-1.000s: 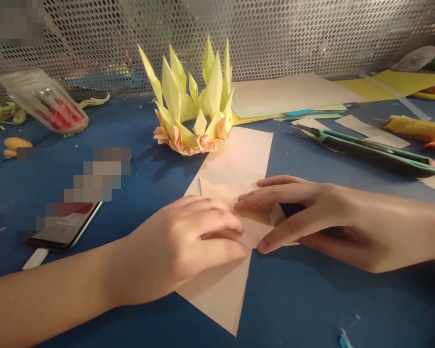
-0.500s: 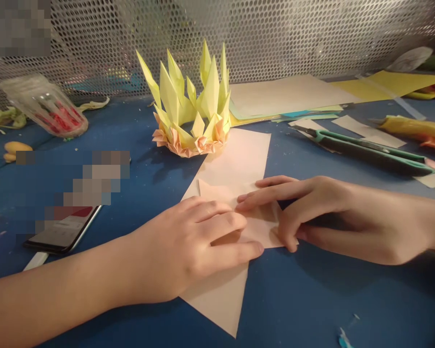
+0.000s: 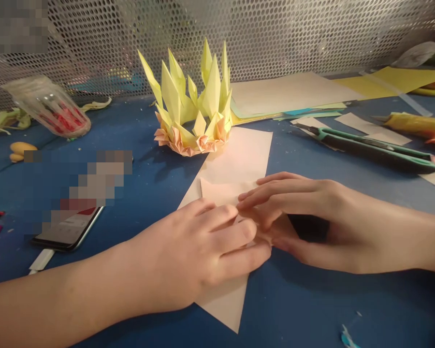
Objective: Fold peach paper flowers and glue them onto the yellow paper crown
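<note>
Small pink paper (image 3: 223, 189) lies partly under the left hand (image 3: 206, 249).

My left hand (image 3: 206, 246) is bare, its back broad and its knuckles smoothly rounded; my left forearm (image 3: 76, 295) is bare as far as it shows. My right hand (image 3: 342, 220), also bare, has long, slim fingers (image 3: 293, 199) and runs into a narrow, uncovered wrist (image 3: 402, 234). My nails are too indistinct to describe.

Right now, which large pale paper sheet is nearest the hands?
The long pale pink sheet, which passes beneath the left hand; the other pale sheet lies farther back, near the perforated screen.
</note>
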A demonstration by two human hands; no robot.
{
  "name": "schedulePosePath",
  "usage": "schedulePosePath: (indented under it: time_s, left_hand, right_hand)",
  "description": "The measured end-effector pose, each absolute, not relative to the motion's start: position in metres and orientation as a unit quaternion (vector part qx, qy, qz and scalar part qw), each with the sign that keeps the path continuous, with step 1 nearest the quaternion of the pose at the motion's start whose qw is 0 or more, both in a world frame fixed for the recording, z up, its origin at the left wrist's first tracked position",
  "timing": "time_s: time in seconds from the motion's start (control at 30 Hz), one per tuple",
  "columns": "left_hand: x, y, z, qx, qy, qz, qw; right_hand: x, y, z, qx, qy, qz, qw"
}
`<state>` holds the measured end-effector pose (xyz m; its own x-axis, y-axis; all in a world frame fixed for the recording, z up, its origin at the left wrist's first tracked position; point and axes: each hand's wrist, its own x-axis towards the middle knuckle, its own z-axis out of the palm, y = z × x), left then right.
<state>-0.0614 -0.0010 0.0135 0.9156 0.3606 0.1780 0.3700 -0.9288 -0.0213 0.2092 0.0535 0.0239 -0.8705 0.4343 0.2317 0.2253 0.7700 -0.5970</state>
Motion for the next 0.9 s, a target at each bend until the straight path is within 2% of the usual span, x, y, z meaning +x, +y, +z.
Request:
schedulePosePath:
  time_s: [0.2,0.57,0.9]
  left_hand:
    - [-0.062,0.000,0.019,-0.976,-0.186,-0.113,-0.014]
    - [-0.068,0.000,0.038,-0.982,-0.159,-0.097,-0.016]
    - [-0.068,-0.003,0.035,-0.971,-0.214,-0.093,-0.048]
  right_hand:
    - [0.214,0.055,0.021,-0.187,-0.928,0.303,0.114]
    - [0.215,0.059,0.024,-0.169,-0.931,0.307,0.102]
    - [0.214,0.060,0.025,-0.163,-0.931,0.312,0.098]
